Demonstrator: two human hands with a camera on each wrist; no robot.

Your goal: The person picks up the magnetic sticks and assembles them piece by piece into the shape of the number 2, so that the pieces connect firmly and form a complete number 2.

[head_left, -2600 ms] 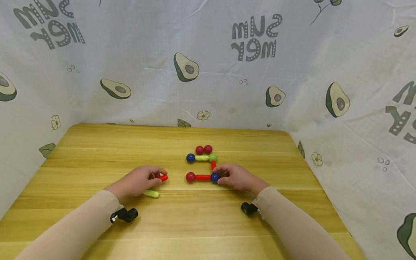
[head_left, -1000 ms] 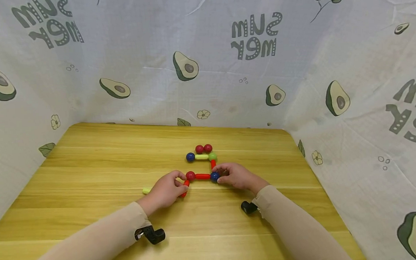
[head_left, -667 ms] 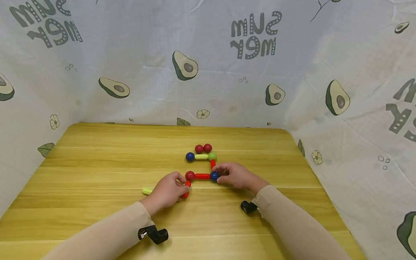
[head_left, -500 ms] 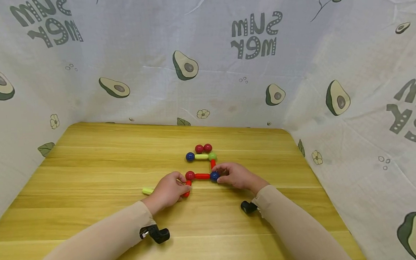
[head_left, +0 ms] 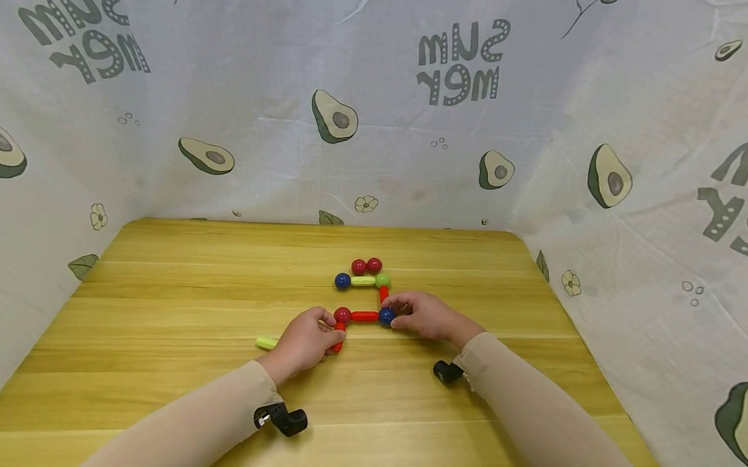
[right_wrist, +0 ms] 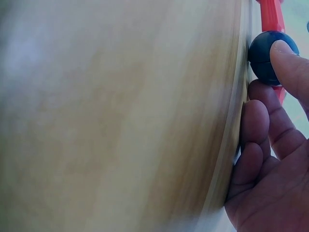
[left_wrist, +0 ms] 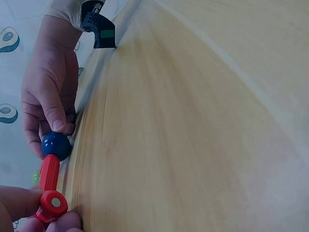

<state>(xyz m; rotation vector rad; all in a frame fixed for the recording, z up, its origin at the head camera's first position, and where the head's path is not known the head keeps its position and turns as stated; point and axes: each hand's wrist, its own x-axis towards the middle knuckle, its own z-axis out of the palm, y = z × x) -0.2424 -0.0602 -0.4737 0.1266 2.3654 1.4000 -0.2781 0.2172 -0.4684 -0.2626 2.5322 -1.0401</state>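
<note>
In the head view my left hand (head_left: pixel 300 343) pinches a red magnetic rod (head_left: pixel 338 347), whose far end meets a red ball (head_left: pixel 342 314). From that ball another red rod (head_left: pixel 365 316) runs right to a dark blue ball (head_left: pixel 386 317). My right hand (head_left: pixel 428 318) pinches this blue ball between thumb and fingers; the right wrist view shows the thumb on the ball (right_wrist: pixel 264 60). A third red rod (head_left: pixel 384 293) leads back to a green ball (head_left: pixel 382 281). A yellow-green rod (head_left: pixel 363 281) joins it to a second blue ball (head_left: pixel 342 281).
Two loose red balls (head_left: pixel 359 267) lie side by side behind the figure. A loose yellow-green rod (head_left: pixel 266 343) lies left of my left hand, partly hidden by it. The wooden table (head_left: pixel 188 275) ends at a printed cloth (head_left: pixel 407 151) behind and at the sides.
My left hand has carried the red rod rightward, turned it and brought its end up to the red ball. The right hand has stayed at the blue ball.
</note>
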